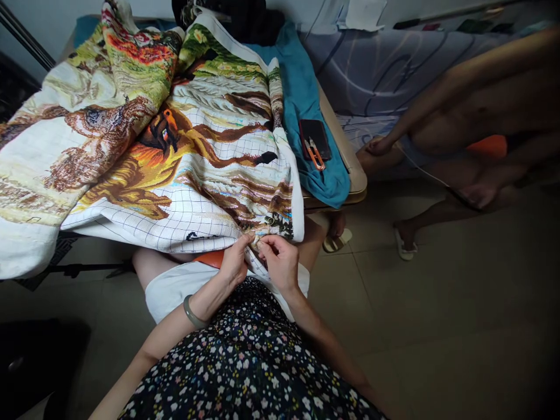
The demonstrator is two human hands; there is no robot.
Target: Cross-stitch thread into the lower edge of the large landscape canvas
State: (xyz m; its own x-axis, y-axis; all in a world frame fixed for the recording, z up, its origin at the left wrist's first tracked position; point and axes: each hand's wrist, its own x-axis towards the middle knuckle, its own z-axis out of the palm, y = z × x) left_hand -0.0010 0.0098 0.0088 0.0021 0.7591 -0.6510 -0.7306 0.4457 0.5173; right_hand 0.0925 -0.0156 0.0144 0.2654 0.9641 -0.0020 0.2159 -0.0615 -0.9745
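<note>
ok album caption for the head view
Left hand and right hand at the edge of white, gridded, colourfully embroidered cloth

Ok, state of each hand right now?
Left hand: closed, pinching the cloth.
Right hand: closed at the cloth; exactly what it pinches can't be told.

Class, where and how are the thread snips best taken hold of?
The thread snips are probably best gripped by the orange handle, the right hand coming from the near side: the handle forms the near end, jutting past the phone, while the metal blades point away.
</note>
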